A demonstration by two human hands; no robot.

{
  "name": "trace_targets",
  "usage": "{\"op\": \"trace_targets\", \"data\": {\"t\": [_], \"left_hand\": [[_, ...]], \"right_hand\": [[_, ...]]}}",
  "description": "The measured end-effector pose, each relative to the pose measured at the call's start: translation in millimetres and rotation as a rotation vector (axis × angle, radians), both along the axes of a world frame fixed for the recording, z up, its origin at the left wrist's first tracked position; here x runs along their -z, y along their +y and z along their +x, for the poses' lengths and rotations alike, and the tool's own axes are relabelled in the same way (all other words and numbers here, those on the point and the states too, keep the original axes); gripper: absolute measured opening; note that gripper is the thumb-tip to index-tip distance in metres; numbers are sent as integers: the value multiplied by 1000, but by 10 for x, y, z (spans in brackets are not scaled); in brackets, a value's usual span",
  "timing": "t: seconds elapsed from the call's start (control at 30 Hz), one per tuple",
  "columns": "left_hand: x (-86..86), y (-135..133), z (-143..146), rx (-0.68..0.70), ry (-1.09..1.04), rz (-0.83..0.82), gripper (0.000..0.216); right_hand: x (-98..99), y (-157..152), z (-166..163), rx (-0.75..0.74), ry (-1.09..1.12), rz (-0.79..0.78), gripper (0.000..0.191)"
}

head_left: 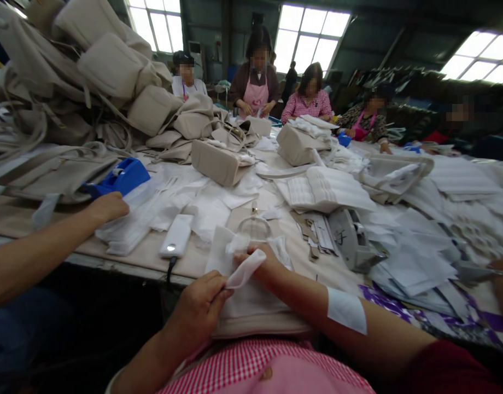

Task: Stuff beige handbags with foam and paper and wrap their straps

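My left hand [200, 306] is closed, pinching one end of a thin white wrapping sheet [245, 272] between thumb and fingers. The sheet runs slantwise up across my right hand [263, 265]. That hand's fingers are curled into white wrapping, and their tips are partly hidden. Both hands are over a beige bag [259, 328] lying at the table's front edge, largely covered with white sheets. Beyond my right hand, a handle [255, 225] with a gold-coloured fitting shows through the wrapping. A white strip [346, 310] sticks to my right forearm.
A co-worker's hand [110, 208] rests near a blue tape dispenser [122, 178] on the left. A white power bank [176, 235] with a cable and a grey tape dispenser [352, 238] flank the bag. Beige bags [112, 65] pile high at the left. Several people work opposite.
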State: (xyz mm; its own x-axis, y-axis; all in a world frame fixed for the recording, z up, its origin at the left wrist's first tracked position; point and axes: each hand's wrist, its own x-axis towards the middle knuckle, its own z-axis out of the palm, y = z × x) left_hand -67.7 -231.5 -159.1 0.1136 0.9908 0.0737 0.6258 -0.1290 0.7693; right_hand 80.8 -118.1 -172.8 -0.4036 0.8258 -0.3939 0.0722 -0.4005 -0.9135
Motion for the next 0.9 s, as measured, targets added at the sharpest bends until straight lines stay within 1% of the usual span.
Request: {"op": "trace_targets", "data": {"t": [0.03, 0.1, 0.17, 0.23, 0.3, 0.43, 0.47, 0.53, 0.6, 0.67, 0.73, 0.77, 0.83, 0.9], "left_hand": [[16, 17, 14, -29, -35, -19, 24], [51, 42, 34, -120, -110, -80, 26], [78, 55, 49, -196, -154, -121, 28], [94, 56, 67, -225, -178, -139, 27], [104, 51, 87, -267, -206, -166, 25], [156, 36, 118, -356, -355, -234, 20], [175, 36, 119, -376, -397, -241, 22], [204, 44, 110, -409, -459, -265, 33], [204, 62, 89, -355, -497, -319, 40], [175, 84, 67, -220, -483, -370, 34], [137, 102, 53, -117, -390, -379, 29], [123, 107, 50, -100, -327, -371, 29], [113, 109, 51, -110, -223, -356, 29], [119, 102, 57, -133, -172, -352, 28]], "right_hand": [[-1, -25, 7, -11, -29, 5, 18], [-3, -83, 18, -29, -42, -59, 19], [-3, -150, 27, -51, 14, -154, 21], [11, -218, 40, -62, 67, -200, 25], [43, -270, 57, -75, 61, -185, 26], [124, -305, 83, -108, -43, -58, 27], [139, -307, 85, -114, -58, -30, 27], [156, -315, 86, -130, -62, -9, 28], [160, -338, 86, -144, -48, -25, 30], [160, -370, 92, -151, -35, -49, 32], [163, -401, 102, -157, -28, -59, 35], [166, -413, 109, -161, -23, -58, 35], [181, -426, 125, -177, -3, -51, 35], [205, -428, 141, -192, 36, -54, 35]]}}
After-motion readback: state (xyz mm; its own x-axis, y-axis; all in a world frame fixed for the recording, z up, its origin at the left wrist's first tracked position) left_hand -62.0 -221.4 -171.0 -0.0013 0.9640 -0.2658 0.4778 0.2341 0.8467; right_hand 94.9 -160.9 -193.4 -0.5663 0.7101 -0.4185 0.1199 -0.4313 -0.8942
